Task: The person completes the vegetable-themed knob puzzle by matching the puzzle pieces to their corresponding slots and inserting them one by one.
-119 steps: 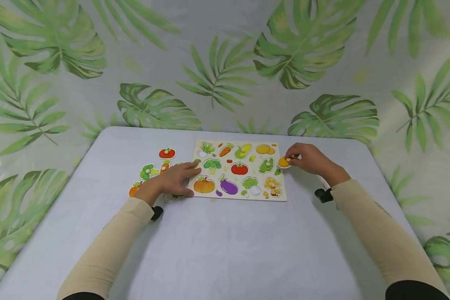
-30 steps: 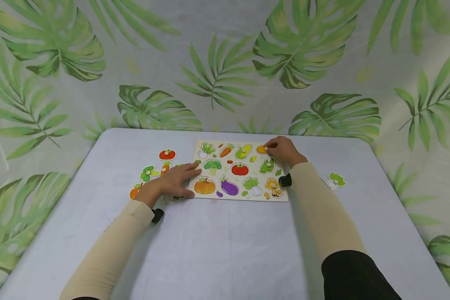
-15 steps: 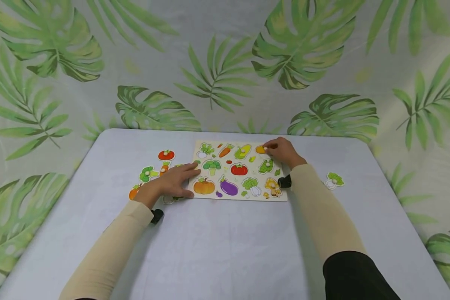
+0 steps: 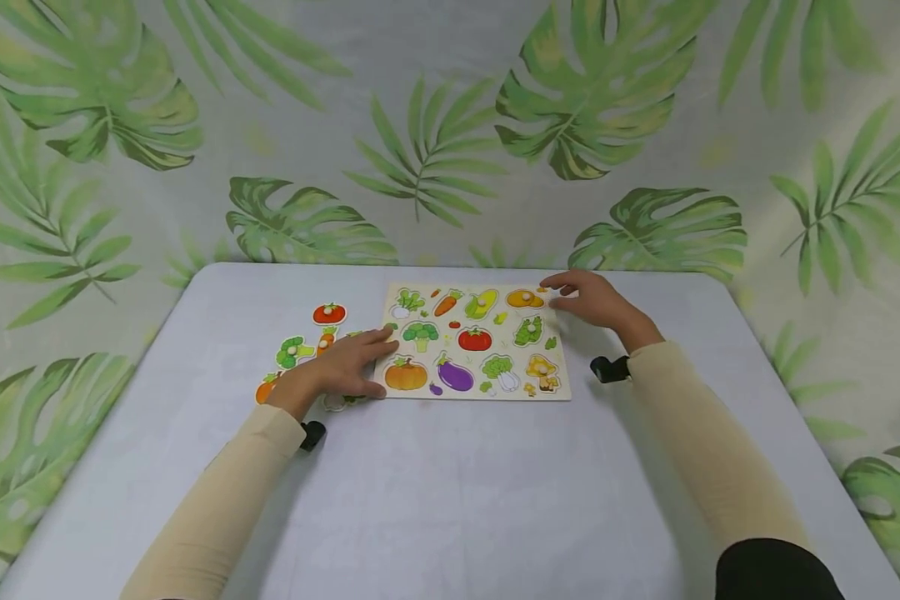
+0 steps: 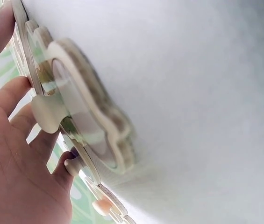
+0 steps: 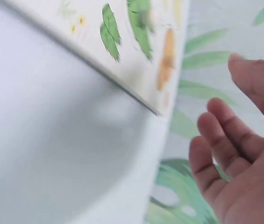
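A vegetable peg puzzle board lies at the back middle of the table. My left hand rests at its left edge with the fingers spread, among loose knobbed pieces. One of these, seen edge-on with its round knob, stands large in the left wrist view. My right hand hovers by the board's top right corner, fingers apart and holding nothing. Near its fingertips a yellow potato piece sits in the potato spot. The right wrist view shows the right hand beside the board's corner.
Loose tomato, broccoli, carrot and pumpkin pieces lie left of the board, some partly behind my left hand. A leaf-print cloth hangs behind the white table.
My right hand has brought the potato piece onto the board from the right, let go of it and drawn back rightward. The leafy white-stemmed piece is now hidden by my right arm. Left hand stays put.
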Demonstrator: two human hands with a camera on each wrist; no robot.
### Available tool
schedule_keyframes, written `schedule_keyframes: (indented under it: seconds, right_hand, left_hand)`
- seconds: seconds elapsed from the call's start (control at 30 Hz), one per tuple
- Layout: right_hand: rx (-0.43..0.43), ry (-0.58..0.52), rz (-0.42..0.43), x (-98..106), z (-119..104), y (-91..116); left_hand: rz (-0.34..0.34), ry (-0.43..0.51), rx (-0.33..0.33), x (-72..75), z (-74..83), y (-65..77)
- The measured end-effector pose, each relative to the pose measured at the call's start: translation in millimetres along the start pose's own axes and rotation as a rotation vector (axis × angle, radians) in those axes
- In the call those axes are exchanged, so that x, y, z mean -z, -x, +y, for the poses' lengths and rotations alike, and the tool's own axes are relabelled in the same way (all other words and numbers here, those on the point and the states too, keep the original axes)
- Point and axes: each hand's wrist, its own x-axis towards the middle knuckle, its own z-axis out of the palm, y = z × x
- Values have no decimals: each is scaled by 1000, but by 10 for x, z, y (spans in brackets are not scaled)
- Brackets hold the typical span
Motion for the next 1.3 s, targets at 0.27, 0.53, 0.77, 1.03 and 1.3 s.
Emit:
schedule_keyframes:
  seconds: [0.27, 0.53, 0.77, 1.03, 1.3]
  right_hand:
    - [61, 64, 29, 307, 129, 634]
    - [34, 100, 120, 348, 608, 1129]
    - [-33, 132, 136, 251, 1018, 1267]
    - [-38, 145, 132, 117, 1275, 1284]
    - [-62, 149, 130, 109, 1299, 1243]
  left_hand:
    - [9, 2, -9, -10, -43, 10]
    - [9, 7, -15, -13, -42, 20]
    - [16, 8, -12, -5, -17, 32]
    - [8, 11, -8, -29, 2, 39]
    - [26, 2, -23, -41, -5, 8]
